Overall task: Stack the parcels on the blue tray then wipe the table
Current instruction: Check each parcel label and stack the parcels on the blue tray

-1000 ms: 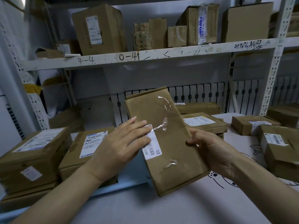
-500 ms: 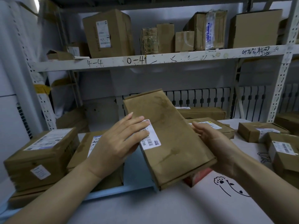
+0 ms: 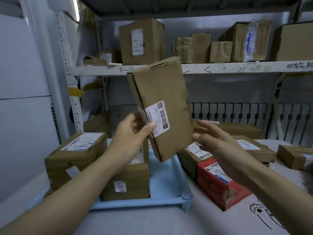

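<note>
Blue plastic tray point(image 3: 166, 189) sits on the white table point(image 3: 135, 223) and I see 2 brown parcels standing in it: a wide one point(image 3: 76, 156) at the left end and a taller one point(image 3: 126, 180) beside it with a small handwritten sticker on its front. The right part of the tray floor is bare. On the table just right of the tray lies a red box point(image 3: 218, 180), touching a brown labelled parcel point(image 3: 191, 155) behind it; more brown parcels lie further right.

My left hand point(image 3: 131, 138) grips the flat brown parcel point(image 3: 162, 106) by its lower left edge, thumb pressed on the white label. The parcel is in the air above the tray, nearly upright and tilted. My right hand point(image 3: 215, 141) is near the parcel's lower right edge with fingers spread and relaxed; I cannot tell if it touches.

Compared with 0.5 s ago, the parcel has risen from a flat slant to nearly upright, and the right hand has let go.
</note>
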`<state>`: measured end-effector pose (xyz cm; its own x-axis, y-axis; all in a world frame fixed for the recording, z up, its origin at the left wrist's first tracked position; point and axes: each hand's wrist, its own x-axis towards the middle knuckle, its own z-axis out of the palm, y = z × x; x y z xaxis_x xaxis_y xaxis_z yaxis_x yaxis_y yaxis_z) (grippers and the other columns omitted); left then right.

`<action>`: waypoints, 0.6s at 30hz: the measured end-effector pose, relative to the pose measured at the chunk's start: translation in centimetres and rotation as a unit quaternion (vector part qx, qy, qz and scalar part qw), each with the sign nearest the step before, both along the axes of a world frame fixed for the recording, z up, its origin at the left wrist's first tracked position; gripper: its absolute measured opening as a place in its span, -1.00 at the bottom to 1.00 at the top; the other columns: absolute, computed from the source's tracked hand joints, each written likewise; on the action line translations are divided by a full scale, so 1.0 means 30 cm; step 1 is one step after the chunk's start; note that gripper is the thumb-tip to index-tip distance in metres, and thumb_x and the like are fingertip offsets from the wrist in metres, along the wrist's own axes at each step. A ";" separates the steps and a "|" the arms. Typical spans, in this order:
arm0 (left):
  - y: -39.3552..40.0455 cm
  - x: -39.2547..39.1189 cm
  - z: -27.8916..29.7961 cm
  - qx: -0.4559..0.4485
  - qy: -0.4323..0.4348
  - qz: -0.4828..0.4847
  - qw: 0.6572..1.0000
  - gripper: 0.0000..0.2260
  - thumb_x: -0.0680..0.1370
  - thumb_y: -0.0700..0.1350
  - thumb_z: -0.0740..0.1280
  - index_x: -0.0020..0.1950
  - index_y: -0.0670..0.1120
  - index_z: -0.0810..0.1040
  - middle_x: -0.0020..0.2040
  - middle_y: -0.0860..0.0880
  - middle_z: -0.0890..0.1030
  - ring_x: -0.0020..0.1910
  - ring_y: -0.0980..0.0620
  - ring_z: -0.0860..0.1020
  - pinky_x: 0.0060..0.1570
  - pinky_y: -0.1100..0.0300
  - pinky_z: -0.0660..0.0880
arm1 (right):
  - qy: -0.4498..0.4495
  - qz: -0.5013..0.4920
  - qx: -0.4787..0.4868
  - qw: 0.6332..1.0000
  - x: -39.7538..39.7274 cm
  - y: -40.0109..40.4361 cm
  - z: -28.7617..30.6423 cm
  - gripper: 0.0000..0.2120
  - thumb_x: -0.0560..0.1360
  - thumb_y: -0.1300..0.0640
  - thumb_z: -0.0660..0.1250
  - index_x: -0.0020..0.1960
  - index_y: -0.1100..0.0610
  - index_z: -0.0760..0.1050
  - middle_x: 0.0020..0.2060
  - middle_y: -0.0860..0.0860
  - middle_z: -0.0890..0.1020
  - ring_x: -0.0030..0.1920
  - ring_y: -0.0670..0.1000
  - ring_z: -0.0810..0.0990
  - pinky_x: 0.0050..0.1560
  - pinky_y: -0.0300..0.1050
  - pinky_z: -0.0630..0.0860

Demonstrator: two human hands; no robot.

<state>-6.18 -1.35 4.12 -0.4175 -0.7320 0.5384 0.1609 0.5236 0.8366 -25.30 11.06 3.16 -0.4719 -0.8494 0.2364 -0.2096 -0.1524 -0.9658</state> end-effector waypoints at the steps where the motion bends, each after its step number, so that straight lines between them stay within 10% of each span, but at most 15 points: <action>1: -0.005 0.010 0.001 0.036 0.011 -0.013 0.999 -0.81 0.58 -0.21 0.35 0.19 -0.07 0.56 0.03 0.02 0.73 0.01 0.15 0.68 -0.09 0.35 0.58 | -0.004 0.008 -0.001 1.000 0.010 -0.013 0.003 -0.51 0.51 0.13 0.41 0.41 -0.05 0.44 0.27 -0.08 0.60 0.20 -0.10 0.60 0.30 -0.09 0.48; 5: -0.022 0.062 0.000 0.159 0.008 -0.034 0.987 -0.80 0.63 -0.14 0.27 0.19 -0.14 0.60 0.00 -0.06 0.74 0.01 0.00 0.70 -0.03 0.12 0.64 | -0.037 0.042 -0.004 0.998 0.057 -0.054 -0.003 -0.62 0.51 0.17 0.40 0.31 -0.03 0.53 0.03 -0.12 0.71 -0.10 -0.23 0.69 -0.17 -0.37 0.53; 18: -0.116 0.225 0.033 0.296 -0.043 0.054 0.953 -0.76 0.64 -0.04 0.28 0.15 -0.20 0.54 -0.16 -0.08 0.74 -0.02 -0.04 0.67 0.14 0.05 0.57 | -0.178 0.070 0.069 0.979 0.244 -0.277 -0.021 -0.69 0.58 0.17 0.36 0.26 0.30 0.52 0.04 0.17 0.70 -0.02 0.06 0.65 0.01 -0.10 0.59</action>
<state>0.58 -4.81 5.12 -0.3471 -0.9377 -0.0142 0.0508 -0.0340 0.9981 -17.97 2.74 2.54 -0.3797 -0.9240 -0.0444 0.1583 -0.0177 -0.9872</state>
